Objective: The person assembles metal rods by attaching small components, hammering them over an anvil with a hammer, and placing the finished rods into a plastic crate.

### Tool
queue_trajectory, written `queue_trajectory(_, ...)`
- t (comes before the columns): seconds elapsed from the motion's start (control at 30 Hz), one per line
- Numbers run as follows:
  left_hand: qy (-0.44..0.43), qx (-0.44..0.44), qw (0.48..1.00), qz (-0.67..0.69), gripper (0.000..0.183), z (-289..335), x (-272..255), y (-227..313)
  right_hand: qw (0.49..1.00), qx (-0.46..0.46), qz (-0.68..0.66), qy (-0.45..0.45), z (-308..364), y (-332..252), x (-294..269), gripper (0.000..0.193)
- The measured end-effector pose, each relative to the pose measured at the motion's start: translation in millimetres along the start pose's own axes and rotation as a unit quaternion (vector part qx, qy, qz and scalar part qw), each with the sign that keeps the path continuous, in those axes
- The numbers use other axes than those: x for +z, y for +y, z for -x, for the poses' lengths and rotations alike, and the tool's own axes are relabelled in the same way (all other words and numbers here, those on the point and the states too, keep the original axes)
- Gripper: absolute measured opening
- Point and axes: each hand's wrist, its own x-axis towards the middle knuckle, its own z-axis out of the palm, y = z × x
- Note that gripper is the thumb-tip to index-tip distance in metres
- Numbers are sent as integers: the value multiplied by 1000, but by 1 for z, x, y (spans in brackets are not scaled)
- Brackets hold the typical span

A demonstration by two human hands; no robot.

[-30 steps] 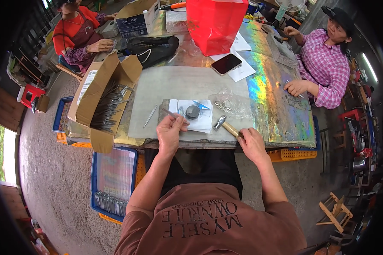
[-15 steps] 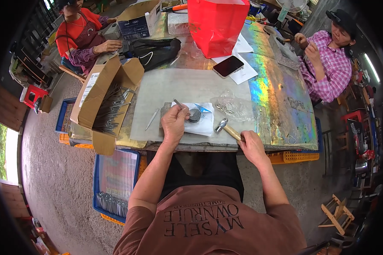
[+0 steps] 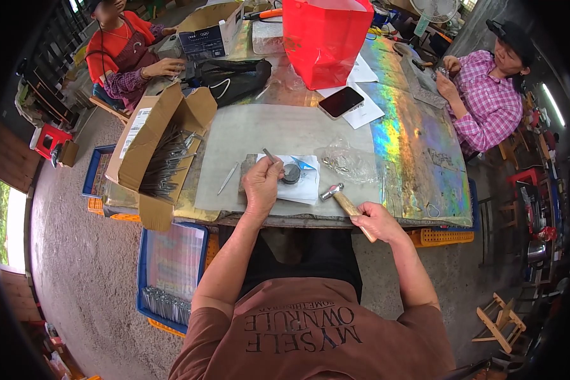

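Observation:
My left hand is closed on a short dark metal rod, its upper end sticking out above the fingers. Just right of those fingers, a dark round block rests on white paper sheets. A blue-and-white pointed piece lies beside the block. My right hand grips the wooden handle of a ball-peen hammer at the table's front edge. The hammer's metal head points toward the papers, apart from the block. What the rod's lower end touches is hidden by my hand.
A clear plastic bag with small metal pieces lies right of the papers; a thin metal tool lies left. An open cardboard box holds metal rods. Farther back are a phone and a red bag. Two people sit across.
My right hand has turned and shifted slightly right along the hammer, showing more handle below it; the hammer head has rotated. My left hand stays nearly still. The right-hand person's hands have come down together.

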Motion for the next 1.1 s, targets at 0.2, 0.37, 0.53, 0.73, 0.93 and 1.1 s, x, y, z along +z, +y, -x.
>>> queue_trajectory(0.2, -41, 121, 983, -133, 6, -4, -5, 7, 988, -20, -153, -33, 19, -13, 1, 16)
queue_trajectory(0.37, -58, 168, 968, -175, 7, -7, -5, 12, 954, -165, -248, 19, 42, -46, 14, 33)
queue_trajectory(0.53, -70, 188, 962, -183, 6, -8, -6, 12, 963, -257, -71, 48, 42, -81, 22, 44)
queue_trajectory(0.73, -76, 185, 961, -192, 6, -7, -6, 12, 846, -467, 208, 151, 33, -133, 9, 44)
queue_trajectory(0.93, -66, 205, 956, -200, 7, -5, -11, 11, 826, -478, 154, 257, 56, -170, 7, 44)
queue_trajectory(1.1, -59, 242, 951, -181, 8, -8, 1, 5, 838, -386, 355, 150, 27, -144, 1, 44)
